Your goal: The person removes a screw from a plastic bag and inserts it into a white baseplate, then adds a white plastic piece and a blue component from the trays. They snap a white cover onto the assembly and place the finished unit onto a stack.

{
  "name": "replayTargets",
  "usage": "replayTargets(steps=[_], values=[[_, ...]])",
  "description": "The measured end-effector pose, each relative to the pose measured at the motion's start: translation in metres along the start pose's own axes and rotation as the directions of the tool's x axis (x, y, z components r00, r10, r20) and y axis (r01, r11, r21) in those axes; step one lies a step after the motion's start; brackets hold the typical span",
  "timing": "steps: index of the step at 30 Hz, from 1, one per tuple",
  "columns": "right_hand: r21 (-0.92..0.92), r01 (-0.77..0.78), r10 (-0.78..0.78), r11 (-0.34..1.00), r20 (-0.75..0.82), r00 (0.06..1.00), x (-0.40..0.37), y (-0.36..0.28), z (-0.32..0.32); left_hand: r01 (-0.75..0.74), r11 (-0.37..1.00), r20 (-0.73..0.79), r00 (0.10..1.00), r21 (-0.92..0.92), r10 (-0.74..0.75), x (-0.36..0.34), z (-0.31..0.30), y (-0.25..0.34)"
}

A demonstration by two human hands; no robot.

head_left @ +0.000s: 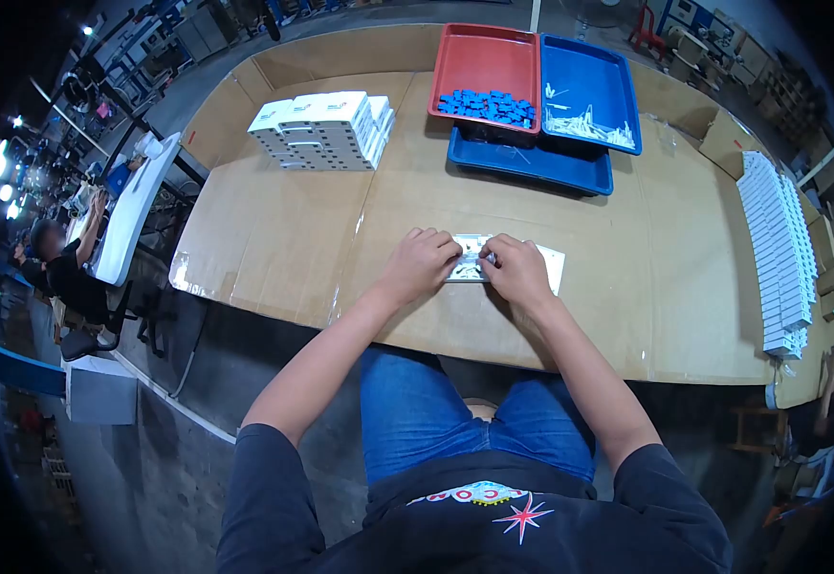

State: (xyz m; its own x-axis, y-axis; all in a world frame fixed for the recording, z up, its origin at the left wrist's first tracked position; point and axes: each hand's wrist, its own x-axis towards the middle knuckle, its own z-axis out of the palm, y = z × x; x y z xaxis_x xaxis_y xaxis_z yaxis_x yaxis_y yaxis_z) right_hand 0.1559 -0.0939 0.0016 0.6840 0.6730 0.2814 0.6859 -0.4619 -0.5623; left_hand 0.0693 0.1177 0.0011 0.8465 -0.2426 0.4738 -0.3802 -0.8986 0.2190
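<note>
A flat white panel (553, 268) lies on the cardboard-covered table near its front edge. My left hand (421, 260) rests at the panel's left end, its fingers closed against the edge. Over the middle of the panel is my right hand (515, 268), thumb and fingertips pressed together in a pinch. Whatever sits between those fingertips is too small to make out. Between the two hands, part of the panel shows small slots and fittings.
Beyond my hands stand a red tray (489, 67) of blue pieces, a blue tray (589, 77) of white pieces and a lower blue tray (532, 168). White boxes (321, 132) stand left; stacked white parts (776, 253) line the right. A person (73, 263) sits far left.
</note>
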Motion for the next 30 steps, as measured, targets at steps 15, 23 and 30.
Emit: replayTargets(steps=[15,23,30], values=[[-0.122,0.295,-0.273,0.948,0.164,0.948,-0.003,0.007,-0.023,0.055,0.973,0.089,0.995,-0.226,-0.035,-0.024,-0.006,0.012],[-0.227,0.395,-0.284,0.89,0.399,0.872,0.01,0.012,-0.029,0.054,0.956,-0.024,0.998,-0.289,-0.064,-0.024,0.0,0.012],[-0.021,0.199,-0.182,0.98,0.315,0.932,0.093,0.024,-0.062,0.075,0.965,-0.051,0.995,-0.252,-0.09,-0.021,-0.004,0.014]])
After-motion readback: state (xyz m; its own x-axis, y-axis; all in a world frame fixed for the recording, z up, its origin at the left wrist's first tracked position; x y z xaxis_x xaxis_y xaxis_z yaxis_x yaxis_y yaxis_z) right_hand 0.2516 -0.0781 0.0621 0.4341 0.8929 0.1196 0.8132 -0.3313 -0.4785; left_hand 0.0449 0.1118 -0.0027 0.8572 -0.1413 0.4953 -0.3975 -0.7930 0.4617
